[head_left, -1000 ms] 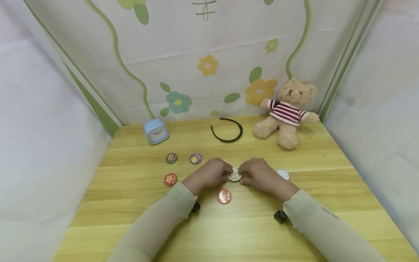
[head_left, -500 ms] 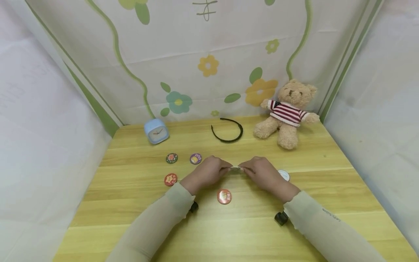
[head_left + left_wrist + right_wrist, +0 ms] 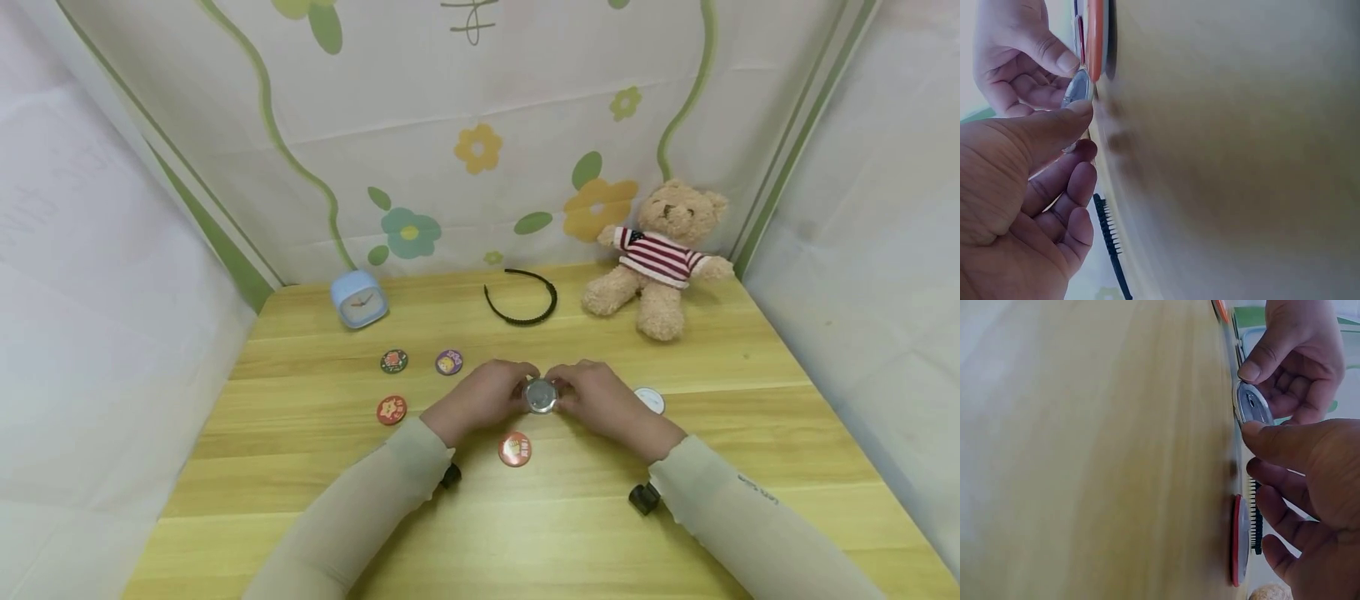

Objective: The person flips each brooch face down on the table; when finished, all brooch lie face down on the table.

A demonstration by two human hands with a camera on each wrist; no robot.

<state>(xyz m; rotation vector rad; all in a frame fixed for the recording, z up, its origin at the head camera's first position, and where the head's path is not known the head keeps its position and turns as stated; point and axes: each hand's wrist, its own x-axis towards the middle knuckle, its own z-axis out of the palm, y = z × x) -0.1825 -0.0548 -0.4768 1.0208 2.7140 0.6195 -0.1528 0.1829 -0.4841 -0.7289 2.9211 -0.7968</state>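
Between both hands a round button badge is held above the wooden table, its silvery metal back turned toward the head camera. My left hand pinches its left edge with thumb and fingers. The opposite edge is pinched by my right hand. In the right wrist view the grey back of the badge shows between the two thumbs; its printed face is hidden. An orange badge lies just in front of the hands. Beside the right hand sits a badge with a white back, partly covered.
Toward the left lie a red star badge, a dark green badge and a purple badge. Farther back are a blue clock, a black headband and a teddy bear. Fabric walls enclose the table.
The held badge has been tipped over: its pale shiny face showed first, then its edge, and now its metal back. Both hands stay in nearly the same place.
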